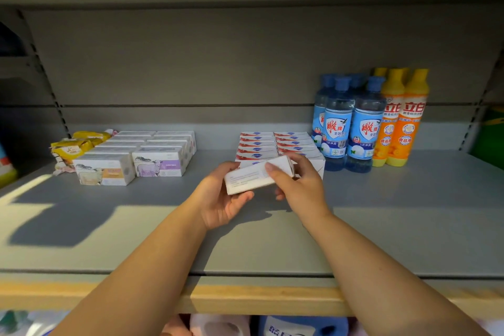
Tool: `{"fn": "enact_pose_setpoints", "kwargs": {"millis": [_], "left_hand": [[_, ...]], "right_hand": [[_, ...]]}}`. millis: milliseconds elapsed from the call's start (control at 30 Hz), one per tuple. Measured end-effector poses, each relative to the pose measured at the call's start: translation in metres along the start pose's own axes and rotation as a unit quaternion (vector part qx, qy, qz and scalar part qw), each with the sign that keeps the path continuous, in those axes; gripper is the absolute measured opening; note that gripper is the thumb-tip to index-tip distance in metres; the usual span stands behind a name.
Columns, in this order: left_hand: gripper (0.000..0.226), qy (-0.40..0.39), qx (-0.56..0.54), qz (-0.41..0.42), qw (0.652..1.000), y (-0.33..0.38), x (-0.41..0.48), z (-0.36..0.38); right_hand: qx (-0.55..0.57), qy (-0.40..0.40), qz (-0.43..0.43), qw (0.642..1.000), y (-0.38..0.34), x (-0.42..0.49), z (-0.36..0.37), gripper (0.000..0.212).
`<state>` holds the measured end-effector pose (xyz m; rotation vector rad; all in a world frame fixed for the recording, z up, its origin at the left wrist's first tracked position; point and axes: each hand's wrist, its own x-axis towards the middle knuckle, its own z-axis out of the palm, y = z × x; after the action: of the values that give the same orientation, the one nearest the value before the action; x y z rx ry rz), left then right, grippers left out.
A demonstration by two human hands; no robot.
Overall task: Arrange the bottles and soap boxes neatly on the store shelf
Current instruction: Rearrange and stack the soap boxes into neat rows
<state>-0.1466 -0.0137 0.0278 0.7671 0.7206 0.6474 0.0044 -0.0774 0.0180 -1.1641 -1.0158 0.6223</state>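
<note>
Both hands hold one white soap box (252, 176) just above the grey shelf (381, 226), tilted, in front of two rows of red-and-white soap boxes (275, 144). My left hand (221, 200) cups it from below and the left. My right hand (297, 185) grips its right end, thumb on top. Two rows of white soap boxes with sheep pictures (141, 155) stand at the left. Blue-capped clear bottles (351, 123) and orange bottles with yellow caps (401, 117) stand at the back right.
Yellow wrapped soap packs (73, 146) lie at the far left by the shelf upright. The shelf has a wooden front edge (245, 300). Below it, bottles (300, 327) show on a lower shelf. A green item (491, 131) sits at the far right.
</note>
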Motion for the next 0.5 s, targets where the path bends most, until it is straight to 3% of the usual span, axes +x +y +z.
{"fn": "enact_pose_setpoints", "kwargs": {"millis": [67, 167, 233, 300, 367, 433, 500], "left_hand": [[0.036, -0.027, -0.009, -0.014, 1.0, -0.002, 0.001, 0.0], [0.039, -0.037, -0.036, 0.017, 0.999, -0.004, 0.006, -0.001], [0.044, -0.025, -0.068, 0.052, 0.996, -0.004, 0.008, 0.0], [0.06, -0.011, -0.104, 0.073, 0.992, -0.002, 0.009, 0.0], [0.077, -0.011, -0.145, 0.087, 0.985, 0.003, 0.006, -0.003], [0.074, -0.033, -0.158, 0.107, 0.981, 0.007, 0.001, -0.008], [0.067, -0.063, -0.161, 0.111, 0.979, 0.008, -0.003, -0.01]], "right_hand": [[0.006, 0.024, -0.015, 1.0, 0.001, 0.0, -0.001, 0.037], [-0.082, -0.026, -0.136, 0.987, 0.003, -0.005, -0.001, 0.073], [-0.145, -0.089, -0.247, 0.954, 0.004, -0.01, 0.002, 0.085], [-0.211, -0.143, -0.373, 0.892, 0.004, -0.011, 0.006, 0.081], [-0.281, -0.17, -0.503, 0.799, 0.007, -0.012, 0.011, 0.073], [-0.336, -0.164, -0.604, 0.704, 0.011, -0.011, 0.015, 0.066], [-0.348, -0.159, -0.648, 0.658, 0.014, -0.01, 0.015, 0.061]]}}
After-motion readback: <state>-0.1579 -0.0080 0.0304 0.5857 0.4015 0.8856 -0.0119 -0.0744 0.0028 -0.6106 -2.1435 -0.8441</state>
